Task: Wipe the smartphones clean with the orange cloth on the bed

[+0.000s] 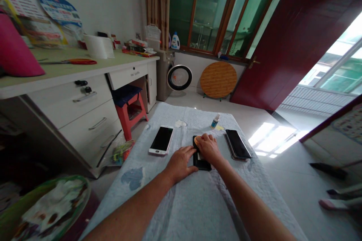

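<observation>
On the cloth-covered table [181,214], a black phone [204,165] lies flat in front of me. My left hand [180,162] holds it at its left edge, with the fingers near its upper part and the thumb by its lower corner. My right hand [208,147] is closed on a small orange pad [196,141] and presses it against the phone's upper part. That hand covers much of the phone. Left of my hands is a white phone [162,140] with a dark screen. To the right lie stacked dark phones [238,145]. A small spray bottle [215,121] stands behind.
A white desk [85,109] and a red stool [131,115] stand left. At lower left is a waste bin [87,199] with crumpled paper inside. A washing machine [165,79] has its round door open. A folded round table [218,80] leans by the dark red door [271,37].
</observation>
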### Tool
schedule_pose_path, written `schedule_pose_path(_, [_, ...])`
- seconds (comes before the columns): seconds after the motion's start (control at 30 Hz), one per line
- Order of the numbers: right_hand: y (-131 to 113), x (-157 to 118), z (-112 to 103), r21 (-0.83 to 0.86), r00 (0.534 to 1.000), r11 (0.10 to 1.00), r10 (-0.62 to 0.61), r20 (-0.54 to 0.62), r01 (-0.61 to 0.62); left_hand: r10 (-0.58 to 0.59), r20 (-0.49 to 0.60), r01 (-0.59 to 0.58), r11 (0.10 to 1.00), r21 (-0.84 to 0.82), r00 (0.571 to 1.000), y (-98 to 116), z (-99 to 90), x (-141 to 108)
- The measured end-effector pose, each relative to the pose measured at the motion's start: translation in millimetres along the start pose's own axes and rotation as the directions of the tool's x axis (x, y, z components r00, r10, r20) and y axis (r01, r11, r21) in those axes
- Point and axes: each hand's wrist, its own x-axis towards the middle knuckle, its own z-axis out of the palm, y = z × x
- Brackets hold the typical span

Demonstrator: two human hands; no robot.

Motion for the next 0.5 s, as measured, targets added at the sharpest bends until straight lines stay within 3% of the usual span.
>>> schedule_pose_path(0.3, [-5, 38, 1, 0.024, 0.998, 1.0, 0.019, 0.059, -0.021, 0.051, 0.048, -0.055, 0.996, 0.065, 0.998, 2, -2.5, -1])
schedule_pose_path(0.5, [12, 38, 4, 0.007, 0.997, 0.998, 0.067, 0.03, -0.067, 0.039, 0.045, -0.044, 0.994, 0.098, 0.998, 2, -0.3, -2])
